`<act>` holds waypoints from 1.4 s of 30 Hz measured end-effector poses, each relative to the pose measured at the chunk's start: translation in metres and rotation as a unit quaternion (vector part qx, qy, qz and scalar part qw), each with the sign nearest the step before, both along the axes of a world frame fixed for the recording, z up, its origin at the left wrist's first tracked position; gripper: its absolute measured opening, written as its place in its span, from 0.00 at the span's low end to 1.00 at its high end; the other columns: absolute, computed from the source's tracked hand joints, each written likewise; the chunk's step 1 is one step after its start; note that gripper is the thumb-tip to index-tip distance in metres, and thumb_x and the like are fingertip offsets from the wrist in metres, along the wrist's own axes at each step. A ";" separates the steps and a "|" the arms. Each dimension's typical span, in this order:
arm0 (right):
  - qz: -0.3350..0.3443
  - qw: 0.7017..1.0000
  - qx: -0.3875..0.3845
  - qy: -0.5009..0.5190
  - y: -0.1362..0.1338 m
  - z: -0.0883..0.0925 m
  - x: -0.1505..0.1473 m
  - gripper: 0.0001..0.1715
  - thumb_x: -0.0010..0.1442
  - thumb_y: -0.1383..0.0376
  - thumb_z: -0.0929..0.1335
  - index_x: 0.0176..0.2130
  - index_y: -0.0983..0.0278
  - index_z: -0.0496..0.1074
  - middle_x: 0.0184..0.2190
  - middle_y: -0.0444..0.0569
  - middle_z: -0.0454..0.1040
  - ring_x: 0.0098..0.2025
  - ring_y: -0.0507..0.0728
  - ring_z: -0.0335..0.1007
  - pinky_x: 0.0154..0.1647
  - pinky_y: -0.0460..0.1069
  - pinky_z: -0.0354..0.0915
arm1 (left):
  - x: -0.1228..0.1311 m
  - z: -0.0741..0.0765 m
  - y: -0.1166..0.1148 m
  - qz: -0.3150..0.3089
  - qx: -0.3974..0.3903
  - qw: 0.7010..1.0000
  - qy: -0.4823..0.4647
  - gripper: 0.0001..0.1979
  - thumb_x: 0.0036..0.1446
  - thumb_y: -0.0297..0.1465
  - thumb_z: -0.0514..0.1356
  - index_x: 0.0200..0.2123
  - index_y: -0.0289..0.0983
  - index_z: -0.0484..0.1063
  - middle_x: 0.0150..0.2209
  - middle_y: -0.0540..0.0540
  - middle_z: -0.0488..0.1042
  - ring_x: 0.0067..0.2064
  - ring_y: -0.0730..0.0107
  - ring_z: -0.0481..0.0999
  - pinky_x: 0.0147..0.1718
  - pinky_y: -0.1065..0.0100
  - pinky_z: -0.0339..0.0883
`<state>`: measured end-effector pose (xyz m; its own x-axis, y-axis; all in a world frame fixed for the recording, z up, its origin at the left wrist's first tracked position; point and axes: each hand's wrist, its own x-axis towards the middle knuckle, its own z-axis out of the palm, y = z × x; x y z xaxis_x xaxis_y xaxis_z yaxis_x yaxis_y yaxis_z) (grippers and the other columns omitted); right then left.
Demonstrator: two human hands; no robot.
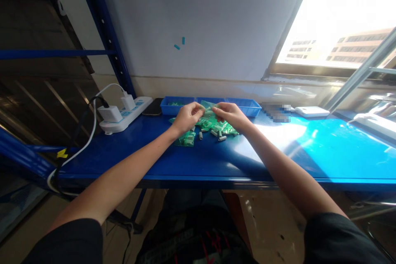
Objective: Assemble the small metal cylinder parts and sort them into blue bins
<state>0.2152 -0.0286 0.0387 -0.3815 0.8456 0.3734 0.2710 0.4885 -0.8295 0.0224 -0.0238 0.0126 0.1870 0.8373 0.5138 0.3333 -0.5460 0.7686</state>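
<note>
Between both hands, a small green see-through plastic bag (208,107) is held up above the table. My left hand (189,116) pinches its left side, thumb against fingers. On the other side my right hand (230,114) grips the bag's right edge the same way. Below them lies a pile of similar green bags (208,124), some with small parts inside. Several small grey metallic cylinders (222,138) lie loose in front of the pile. One more green bag (185,139) rests under my left wrist. What the held bag contains is too small to make out.
Behind the hands stand blue trays (243,106), the left one with green bags in it. A phone (153,107) and a white power strip (126,114) with plugged-in chargers lie left on the blue table (198,165). A white device (312,111) lies right, near the window.
</note>
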 end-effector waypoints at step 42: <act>-0.083 0.922 0.327 -0.188 -0.012 -0.015 -0.022 0.14 0.58 0.70 0.63 0.35 0.62 0.79 0.30 0.49 0.74 0.35 0.56 0.67 0.40 0.49 0.62 | -0.017 -0.010 0.021 0.150 -0.041 0.988 -0.018 0.15 0.51 0.29 0.60 0.44 0.35 0.69 0.30 0.48 0.72 0.29 0.72 0.71 0.31 0.70 0.67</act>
<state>0.1931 -0.0405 0.0237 -0.4734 0.5455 0.6916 0.5963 0.7764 -0.2042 0.0054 -0.0030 0.0028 -0.0929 0.8912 0.4441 0.4419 -0.3628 0.8205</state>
